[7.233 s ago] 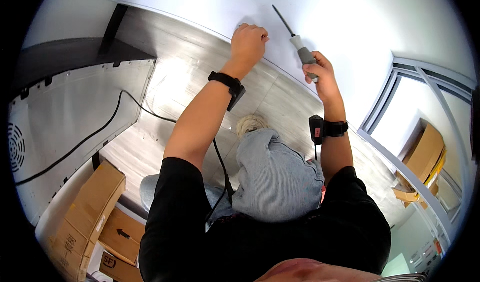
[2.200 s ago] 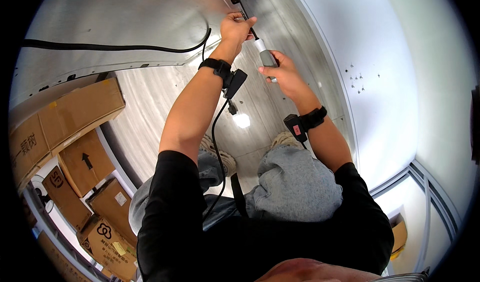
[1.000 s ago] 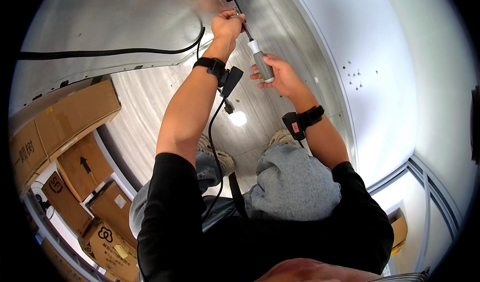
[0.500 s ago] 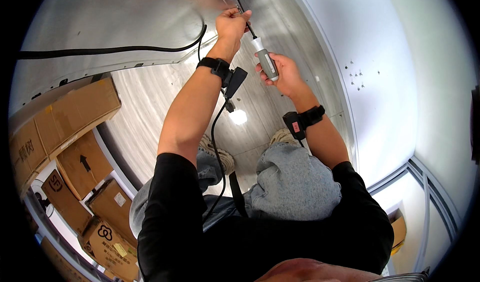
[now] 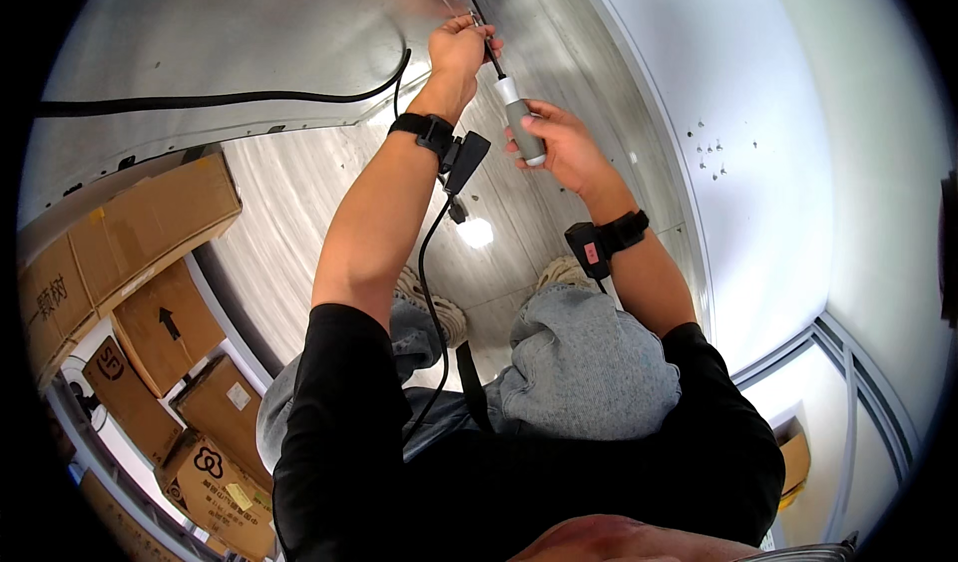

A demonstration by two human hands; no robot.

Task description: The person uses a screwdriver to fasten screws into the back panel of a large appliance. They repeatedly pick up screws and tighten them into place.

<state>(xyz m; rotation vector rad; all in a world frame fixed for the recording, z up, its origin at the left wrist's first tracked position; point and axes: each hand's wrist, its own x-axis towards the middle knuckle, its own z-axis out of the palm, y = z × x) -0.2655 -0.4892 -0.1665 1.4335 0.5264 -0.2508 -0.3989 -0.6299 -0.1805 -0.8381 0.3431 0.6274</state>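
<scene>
Screwdriver (image 5: 516, 116) and metal panel (image 5: 289, 38) come together near the top of the view, where the tool's shaft leads up toward the panel's right-hand edge. The right hand (image 5: 564, 150) has its fingers wrapped round the grey part of the handle, thumb laid along it, with the white collar bare above them. The left hand (image 5: 458, 51) is up by that edge, thumb and fingers pinched together round the far end of the shaft. Whether they also grip a screw I cannot fairly say, since the tip is small and partly covered. The step in hand looks like lining the tip up with a fastening point on the edge, or turning one there. As I judge it, the next move calls for the left fingers to guide the shaft straight onto the spot while the right hand presses along the handle's line and twists, without letting the tip slide off. A black cable (image 5: 200, 105) runs over the panel's face, then bends down near the left wrist, so the forearm needs room beside it. To the right, several small screws (image 5: 711, 149) lie loose on the white surface (image 5: 758, 233), well apart from both hands.
</scene>
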